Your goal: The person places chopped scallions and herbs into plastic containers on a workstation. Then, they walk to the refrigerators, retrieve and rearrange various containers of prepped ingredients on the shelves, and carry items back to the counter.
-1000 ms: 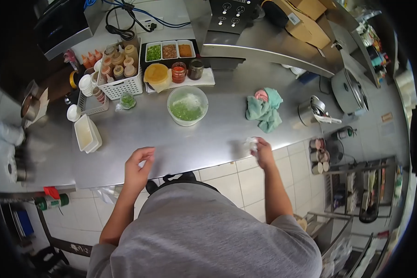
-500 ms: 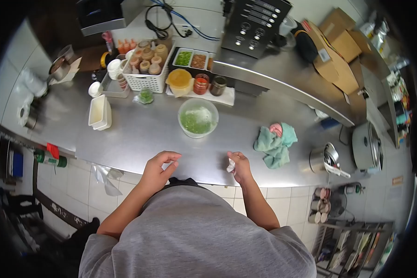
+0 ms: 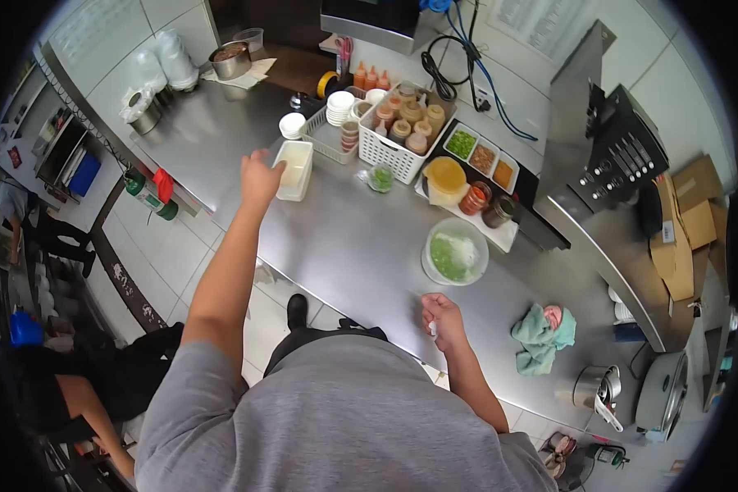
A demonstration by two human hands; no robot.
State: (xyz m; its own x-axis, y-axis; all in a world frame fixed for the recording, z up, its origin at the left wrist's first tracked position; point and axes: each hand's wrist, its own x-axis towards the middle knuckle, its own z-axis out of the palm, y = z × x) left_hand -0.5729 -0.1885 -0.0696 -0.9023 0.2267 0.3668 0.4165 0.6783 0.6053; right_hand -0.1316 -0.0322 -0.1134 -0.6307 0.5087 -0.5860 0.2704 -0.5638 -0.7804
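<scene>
My left hand [image 3: 262, 178] reaches out to the left edge of a white rectangular tub [image 3: 293, 182], thumb and fingers apart. The thumb overlaps the tub's side; whether it touches I cannot tell. Close to my body, my right hand [image 3: 445, 321] is closed around a small crumpled white wad [image 3: 432, 328], perhaps tissue or plastic, mostly hidden by the fingers. Just beyond that hand stands a clear round tub [image 3: 455, 275] with chopped green stuff and white powder inside. A small bag of greens [image 3: 380, 178] lies near the white basket [image 3: 385, 156].
Sauce bottles [image 3: 410, 115] fill the basket. A yellow-lidded tub [image 3: 446, 179], two jars and trays of toppings [image 3: 482, 158] stand at the back. A green cloth [image 3: 541, 338] and metal pots [image 3: 592, 385] lie right. Other people [image 3: 45, 221] are at the left.
The view has swung left. My left hand has moved from near my body out to the white rectangular tub. My right hand still holds the white wad.
</scene>
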